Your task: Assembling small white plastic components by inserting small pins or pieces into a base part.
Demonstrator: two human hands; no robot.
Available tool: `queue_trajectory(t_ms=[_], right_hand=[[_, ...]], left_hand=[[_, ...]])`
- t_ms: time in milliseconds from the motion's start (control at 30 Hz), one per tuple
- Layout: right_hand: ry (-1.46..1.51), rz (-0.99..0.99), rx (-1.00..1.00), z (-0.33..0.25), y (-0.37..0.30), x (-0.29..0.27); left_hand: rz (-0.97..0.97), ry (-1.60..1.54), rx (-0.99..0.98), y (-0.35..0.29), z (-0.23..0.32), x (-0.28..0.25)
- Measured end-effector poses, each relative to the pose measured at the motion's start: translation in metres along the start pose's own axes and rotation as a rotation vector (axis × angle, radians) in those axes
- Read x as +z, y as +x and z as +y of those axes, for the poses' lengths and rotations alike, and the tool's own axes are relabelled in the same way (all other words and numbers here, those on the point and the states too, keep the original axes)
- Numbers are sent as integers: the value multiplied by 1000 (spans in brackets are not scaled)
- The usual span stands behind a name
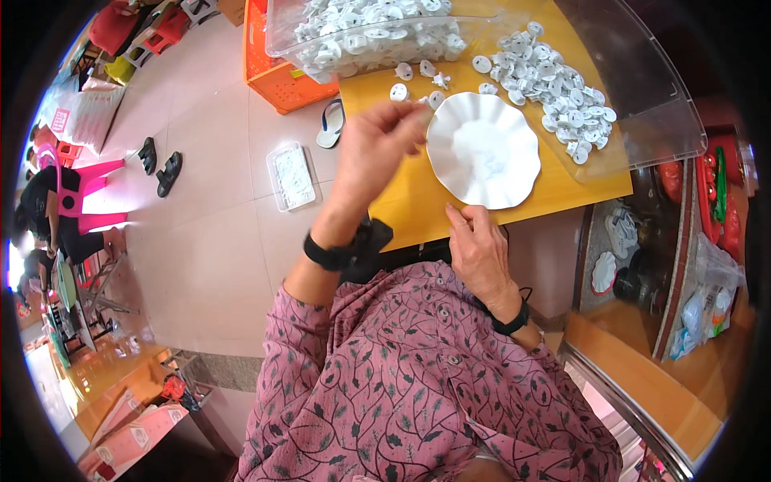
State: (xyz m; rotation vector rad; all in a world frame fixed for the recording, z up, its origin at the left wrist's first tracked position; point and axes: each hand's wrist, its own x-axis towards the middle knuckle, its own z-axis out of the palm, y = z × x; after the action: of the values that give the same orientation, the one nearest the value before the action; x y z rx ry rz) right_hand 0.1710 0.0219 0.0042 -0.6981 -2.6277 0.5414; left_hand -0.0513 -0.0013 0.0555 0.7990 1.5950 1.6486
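A white plate (520,178) with a wavy rim lies on the yellow table (409,210), holding a small heap of tiny white pieces (482,153) too small to name. Beside its left rim, my left hand (376,149) is raised with the fingertips pinched together; whatever is between them cannot be made out. My right hand (479,251) rests at the table's near edge, just below the plate, fingers curled and closed, their contents hidden. Loose white round plastic parts (554,88) are heaped behind and right of the plate, with several strays (400,91) to its left.
A clear plastic bin (377,36) full of the same white parts stands at the back, near an orange crate (293,88). Another clear bin (654,104) lies at the right. On the floor are a small white-filled tray (291,177) and a slipper (330,124). People sit far left.
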Motion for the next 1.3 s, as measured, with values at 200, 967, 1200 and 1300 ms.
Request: queue_trajectory(t_ms=[200,967,1200,1300], right_hand=[[16,-9,2,-2,1,-3],[250,170,-68,26,-9,-12],[358,374,294,81,28,-61],[141,357,288,118,60,-63]], left_hand=[[-97,364,61,-36,-46,24],[-103,268,-58,-43,-45,42],[-105,212,-107,-46,-47,40],[-93,184,-107,-48,-48,40]])
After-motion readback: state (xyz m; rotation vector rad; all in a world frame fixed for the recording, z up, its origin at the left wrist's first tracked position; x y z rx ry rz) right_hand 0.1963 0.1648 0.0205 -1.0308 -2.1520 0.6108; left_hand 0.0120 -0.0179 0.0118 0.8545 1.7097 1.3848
